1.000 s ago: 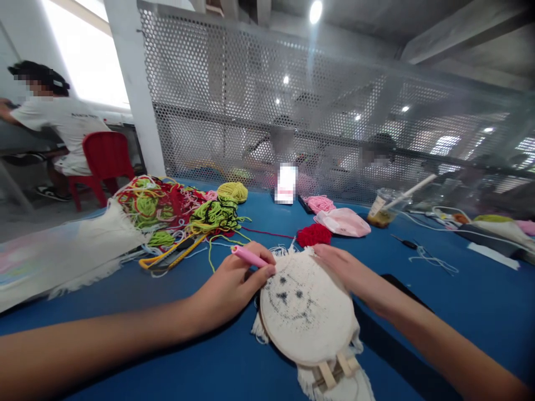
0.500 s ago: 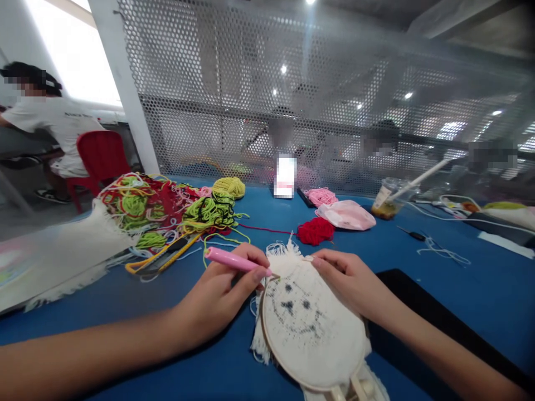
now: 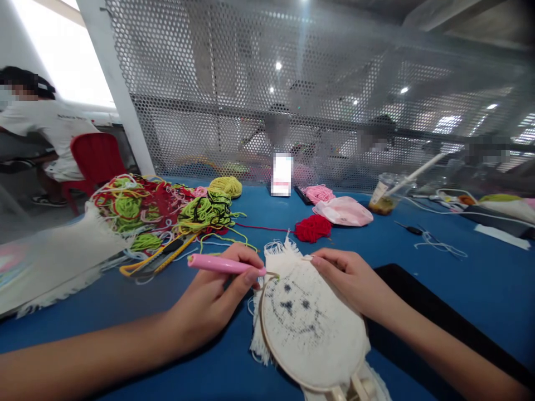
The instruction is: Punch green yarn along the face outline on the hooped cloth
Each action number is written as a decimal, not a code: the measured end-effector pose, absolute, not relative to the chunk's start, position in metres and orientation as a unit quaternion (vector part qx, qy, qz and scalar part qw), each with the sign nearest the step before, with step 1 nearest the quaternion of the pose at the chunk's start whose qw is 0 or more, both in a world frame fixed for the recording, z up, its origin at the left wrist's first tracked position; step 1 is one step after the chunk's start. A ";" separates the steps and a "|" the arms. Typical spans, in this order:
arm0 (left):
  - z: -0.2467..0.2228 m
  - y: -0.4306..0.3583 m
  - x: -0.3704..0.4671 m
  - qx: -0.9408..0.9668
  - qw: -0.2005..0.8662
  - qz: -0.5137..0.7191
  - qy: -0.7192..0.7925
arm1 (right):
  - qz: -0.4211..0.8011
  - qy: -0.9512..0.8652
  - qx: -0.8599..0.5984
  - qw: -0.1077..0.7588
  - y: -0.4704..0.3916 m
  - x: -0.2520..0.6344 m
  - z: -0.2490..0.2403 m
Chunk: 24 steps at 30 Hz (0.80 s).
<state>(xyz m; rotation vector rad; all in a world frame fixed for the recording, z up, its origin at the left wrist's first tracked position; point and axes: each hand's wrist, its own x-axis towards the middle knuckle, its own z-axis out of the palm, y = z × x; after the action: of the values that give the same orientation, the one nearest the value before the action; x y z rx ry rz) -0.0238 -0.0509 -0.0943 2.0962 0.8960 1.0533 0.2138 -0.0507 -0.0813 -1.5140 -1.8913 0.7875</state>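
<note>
In my left hand (image 3: 228, 284) is a pink punch needle (image 3: 221, 264), held like a pen, with green yarn at its back end. Its metal tip rests at or just over the upper left of the white cloth (image 3: 330, 345), where a speck of green shows. A round embroidery hoop (image 3: 273, 356) stretches this cloth, its clamp at the bottom. Dark dotted marks on the cloth form a face-like pattern. My right hand (image 3: 345, 278) grips the hoop's upper right rim, thumb on top; its other fingers are partly hidden.
Tangled yarn (image 3: 129, 206) and a yellow utility knife (image 3: 161, 259) lie at left, beside fringed cloth (image 3: 62, 256). Behind the hoop are red yarn (image 3: 312, 228), a pink pouch (image 3: 345, 211) and a lit phone (image 3: 281, 174). A plastic cup (image 3: 382, 195) stands right; a person sits far left.
The punch needle has tilted flatter and its back end has swung left and down, with my left hand shifting slightly left. My right hand stays on the hoop.
</note>
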 end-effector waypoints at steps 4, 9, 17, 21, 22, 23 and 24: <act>-0.093 -0.052 -0.023 0.808 0.294 0.384 0.338 | 0.304 -0.707 -0.566 0.297 -0.051 0.214 -0.083; -0.086 -0.052 -0.022 0.831 0.265 0.355 0.336 | 0.274 -0.720 -0.567 0.292 -0.052 0.213 -0.081; -0.090 -0.053 -0.019 0.860 0.229 0.348 0.296 | 0.237 -0.719 -0.569 0.319 -0.057 0.212 -0.073; -0.092 -0.052 -0.013 0.865 0.232 0.327 0.300 | 0.275 -0.707 -0.559 0.334 -0.061 0.210 -0.070; -0.092 -0.052 -0.012 0.867 0.235 0.318 0.304 | 0.278 -0.706 -0.557 0.337 -0.062 0.209 -0.069; -0.092 -0.052 -0.011 0.868 0.238 0.311 0.306 | 0.282 -0.702 -0.558 0.342 -0.063 0.209 -0.069; -0.091 -0.052 -0.011 0.868 0.238 0.310 0.305 | 0.287 -0.693 -0.563 0.347 -0.064 0.208 -0.068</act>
<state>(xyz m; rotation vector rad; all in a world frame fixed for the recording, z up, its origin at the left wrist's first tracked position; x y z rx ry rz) -0.0111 -0.0521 -0.0914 2.3786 0.8344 0.8499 0.2079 -0.0637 -0.0684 -1.4599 -1.7967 0.7447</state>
